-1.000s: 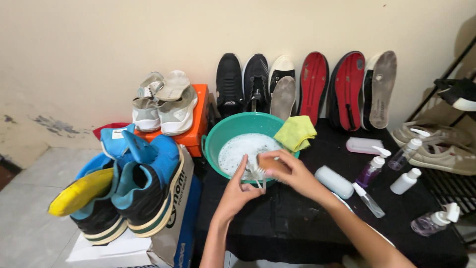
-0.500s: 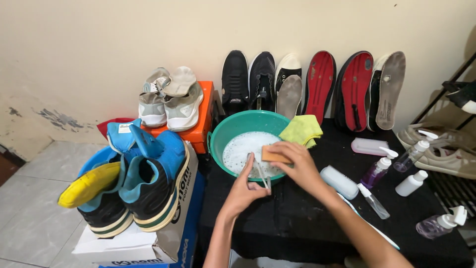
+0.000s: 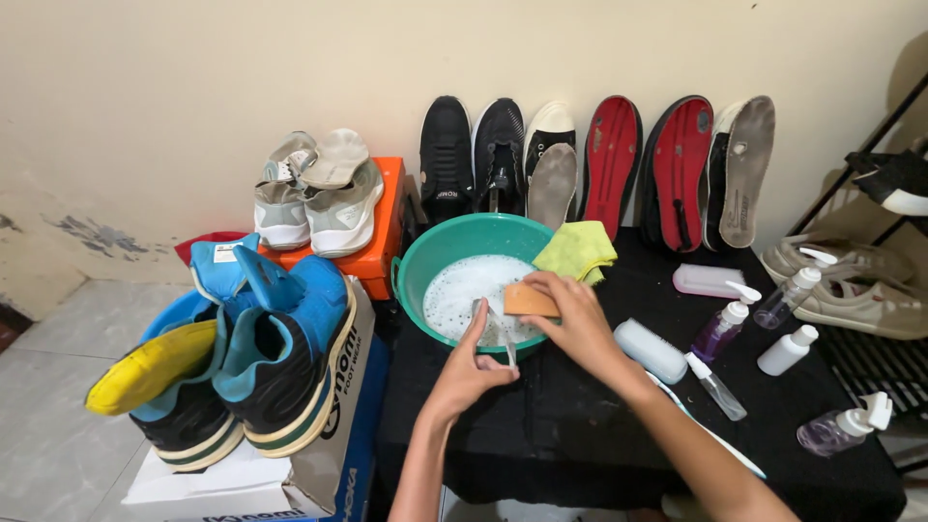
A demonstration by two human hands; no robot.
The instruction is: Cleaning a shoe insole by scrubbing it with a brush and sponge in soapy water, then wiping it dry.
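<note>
My left hand pinches a thin white shoelace at the near rim of a teal basin of foamy water. Just right of it, my right hand grips a tan wooden brush and holds it against the lace over the water. A yellow cloth hangs on the basin's far right rim. The basin stands on a table under a black cover.
Spray and pump bottles, a white brush and a pale case lie to the right. Black shoes and red insoles lean on the wall. Blue sneakers sit on a box at left, grey shoes on an orange box.
My right hand has brought the tan brush into view and moved it up over the basin. Both hands have shifted slightly toward the water, and the view has tilted down a little.
</note>
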